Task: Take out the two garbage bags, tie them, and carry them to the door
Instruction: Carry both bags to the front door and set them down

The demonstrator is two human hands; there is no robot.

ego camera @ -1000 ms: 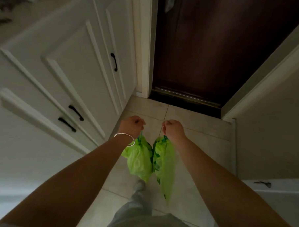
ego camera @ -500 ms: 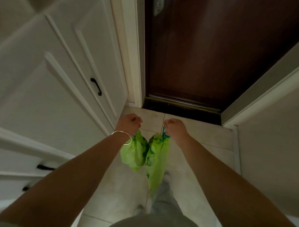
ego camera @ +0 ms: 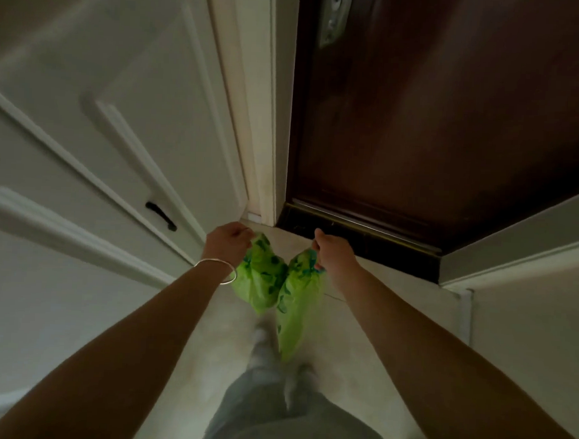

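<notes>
Two bright green garbage bags hang side by side above the floor tiles. My left hand point(ego camera: 227, 243), with a silver bangle on the wrist, grips the top of the left garbage bag point(ego camera: 260, 277). My right hand point(ego camera: 333, 251) grips the top of the right garbage bag point(ego camera: 297, 302), which hangs lower and longer. Both fists are closed on the gathered bag necks. The dark brown door point(ego camera: 435, 119) stands shut directly ahead, its threshold point(ego camera: 363, 237) just beyond my hands.
White panelled cabinet doors point(ego camera: 119, 129) with a black handle point(ego camera: 160, 215) line the left side. A white door frame point(ego camera: 262, 118) separates them from the door. A pale wall point(ego camera: 526, 312) closes in on the right. My grey-trousered legs point(ego camera: 273, 401) are below, on beige tiles.
I have stepped closer to the door; the threshold is now just past my hands. Both bags stay gripped and swing slightly as I walk.
</notes>
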